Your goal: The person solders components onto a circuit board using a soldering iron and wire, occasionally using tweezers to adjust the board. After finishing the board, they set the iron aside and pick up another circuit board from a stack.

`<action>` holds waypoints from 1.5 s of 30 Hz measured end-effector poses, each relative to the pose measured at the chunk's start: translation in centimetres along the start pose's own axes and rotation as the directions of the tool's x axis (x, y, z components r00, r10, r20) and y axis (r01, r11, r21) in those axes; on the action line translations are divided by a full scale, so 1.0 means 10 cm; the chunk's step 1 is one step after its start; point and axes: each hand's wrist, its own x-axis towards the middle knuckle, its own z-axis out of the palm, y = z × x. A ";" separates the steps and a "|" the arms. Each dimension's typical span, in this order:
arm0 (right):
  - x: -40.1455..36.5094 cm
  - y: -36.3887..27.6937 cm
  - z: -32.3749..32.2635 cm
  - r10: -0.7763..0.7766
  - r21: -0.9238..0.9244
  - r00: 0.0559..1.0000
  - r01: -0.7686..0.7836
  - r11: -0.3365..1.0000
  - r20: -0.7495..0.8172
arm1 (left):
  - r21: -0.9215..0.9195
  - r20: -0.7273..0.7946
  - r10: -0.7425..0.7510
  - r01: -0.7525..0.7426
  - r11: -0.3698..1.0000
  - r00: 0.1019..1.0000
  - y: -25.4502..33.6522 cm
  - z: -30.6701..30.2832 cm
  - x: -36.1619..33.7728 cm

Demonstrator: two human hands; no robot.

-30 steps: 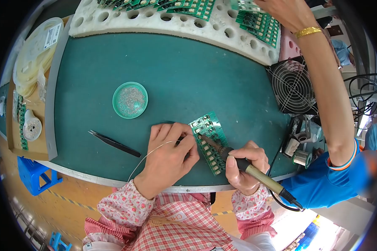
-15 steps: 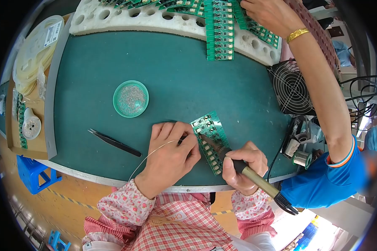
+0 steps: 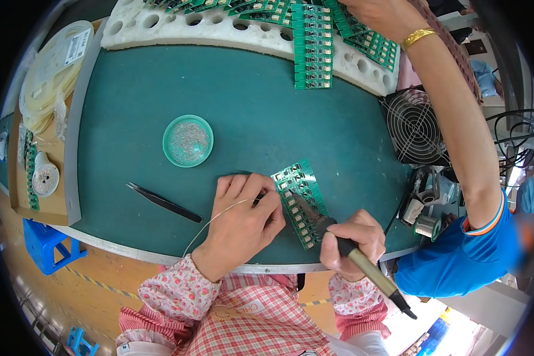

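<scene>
My right hand (image 3: pixel 355 240) is closed round a soldering iron (image 3: pixel 366 266), whose dark tip reaches onto the green circuit board panel (image 3: pixel 305 178). On the left side of that panel, my left hand (image 3: pixel 243 219) has its fingers pinched. A thin solder wire (image 3: pixel 213 218) runs over the back of this hand into the pinch. Something dark shows between thumb and forefinger, too hidden to name. The panel lies tilted on the green table mat, carrying rows of small pale components. Black tweezers (image 3: pixel 164 202) lie left of my left hand, below a round green dish (image 3: pixel 188 141) of tiny metallic bits.
White foam (image 3: pixel 160 35) with more panels (image 3: pixel 313 53) stretches along the back. A co-worker's arm (image 3: pixel 463 118) reaches in at the right, above a fan (image 3: pixel 415 126). A solder spool (image 3: pixel 426 226) stands nearby. At left sits a cardboard tray (image 3: pixel 71 172) with reels.
The soldering iron and my right hand have shifted slightly right and down, with the tip still over the panel. My left hand stays in place. The co-worker's hand has moved slightly up.
</scene>
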 end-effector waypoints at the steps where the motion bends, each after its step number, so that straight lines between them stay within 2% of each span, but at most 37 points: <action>1: -0.01 -0.01 -0.03 0.035 0.004 0.999 -0.035 0.999 -0.034 | -0.004 0.001 -0.002 0.002 1.000 1.000 0.00 0.00 0.00; 5: -0.04 0.04 -0.05 0.103 0.037 0.985 -0.099 0.994 -0.137 | -0.014 -0.019 0.004 -0.004 1.000 1.000 0.00 0.02 0.00; 22: -0.04 0.07 -0.02 0.195 0.094 0.975 -0.186 0.978 -0.107 | -0.019 -0.025 -0.034 0.034 0.999 0.999 0.00 -0.02 0.02; 34: 0.14 0.08 0.07 0.112 0.065 0.994 -0.112 0.992 0.000 | -0.007 -0.009 -0.047 0.047 0.999 0.999 -0.01 -0.02 0.04; 45: 0.14 0.08 0.09 0.131 0.073 0.991 -0.133 0.988 0.037 | 0.021 0.030 -0.051 0.050 0.999 0.998 -0.02 -0.01 0.03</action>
